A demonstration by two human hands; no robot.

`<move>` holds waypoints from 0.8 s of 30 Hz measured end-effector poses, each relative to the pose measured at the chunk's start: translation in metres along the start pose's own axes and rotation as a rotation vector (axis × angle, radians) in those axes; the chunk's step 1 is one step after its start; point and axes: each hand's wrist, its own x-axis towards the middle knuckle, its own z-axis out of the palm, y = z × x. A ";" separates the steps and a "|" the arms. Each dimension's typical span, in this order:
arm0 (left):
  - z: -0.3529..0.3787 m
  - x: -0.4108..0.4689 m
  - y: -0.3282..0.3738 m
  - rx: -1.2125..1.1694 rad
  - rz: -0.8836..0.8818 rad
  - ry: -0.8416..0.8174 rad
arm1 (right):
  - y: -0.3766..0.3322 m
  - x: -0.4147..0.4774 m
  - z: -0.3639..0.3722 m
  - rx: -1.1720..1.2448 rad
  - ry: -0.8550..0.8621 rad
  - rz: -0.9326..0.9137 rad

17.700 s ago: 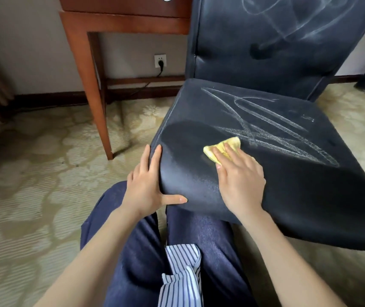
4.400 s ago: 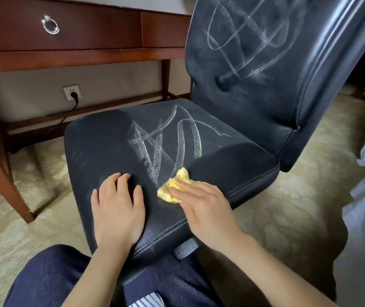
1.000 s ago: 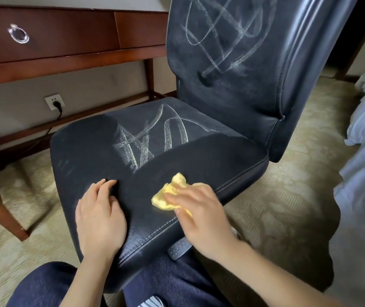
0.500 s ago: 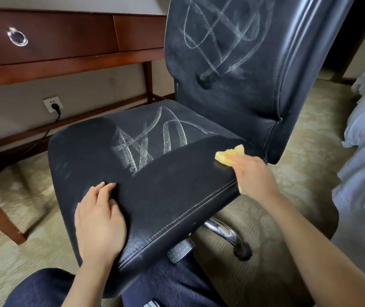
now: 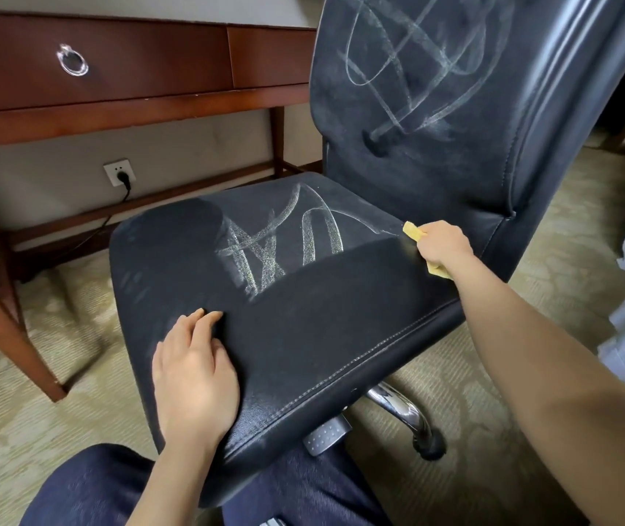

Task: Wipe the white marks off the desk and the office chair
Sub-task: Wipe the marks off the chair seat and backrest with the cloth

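White marks (image 5: 284, 244) sit mid-seat, between our two sets of fingers. Right hand (image 5: 442, 246) fingers clamp the yellow cloth (image 5: 413, 232); left hand (image 5: 193, 377) fingers lie straight, together, bracing the chair (image 5: 322, 328). Risk: chair swivels under a hard stroke, smearing chalk.

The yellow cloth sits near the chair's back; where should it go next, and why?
Probably sweep the yellow cloth leftward over the white marks on the seat: the right hand holds it at their right end, the strip in front looks already wiped, and the left hand rests flat on the seat's front.
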 end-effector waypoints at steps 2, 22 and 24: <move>0.000 -0.001 0.000 0.004 0.002 -0.002 | -0.012 -0.002 0.008 -0.049 -0.002 0.008; 0.001 -0.001 -0.004 -0.005 0.009 0.010 | -0.042 -0.168 0.050 0.090 -0.052 -0.892; 0.000 -0.001 -0.003 -0.003 0.008 0.002 | -0.039 -0.179 0.048 0.165 -0.103 -0.905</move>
